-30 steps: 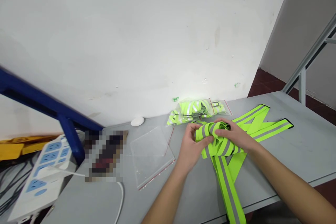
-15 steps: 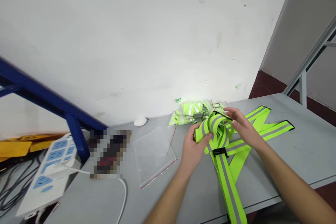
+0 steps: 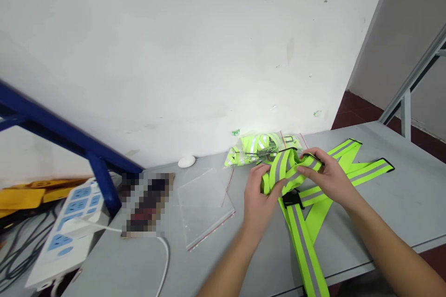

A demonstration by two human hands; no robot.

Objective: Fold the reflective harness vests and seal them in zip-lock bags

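Observation:
A bundle of neon-green reflective strap point(image 3: 284, 169) is held between both hands above the grey table. My left hand point(image 3: 259, 192) grips its left side, thumb in front and fingers behind. At its right side, my right hand point(image 3: 329, 176) pinches a folded part of the strap. Below the bundle sits a black buckle point(image 3: 292, 198), from which one strap point(image 3: 306, 250) runs down over the table's front edge. Further flat straps point(image 3: 365, 172) spread to the right. Behind the hands, more green straps lie in clear bags point(image 3: 258, 146) against the wall.
Flat clear zip bags point(image 3: 205, 209) lie left of the hands on the grey table point(image 3: 400, 204). Further left are a white oval object point(image 3: 186, 161), a blurred-out item point(image 3: 148, 204), a white cable, a power strip point(image 3: 69, 222) and a blue metal frame point(image 3: 101, 181).
My right hand has closed on the bundle's right part and drawn a fold of it to the right. The loops between the hands have changed shape. My left hand keeps its hold.

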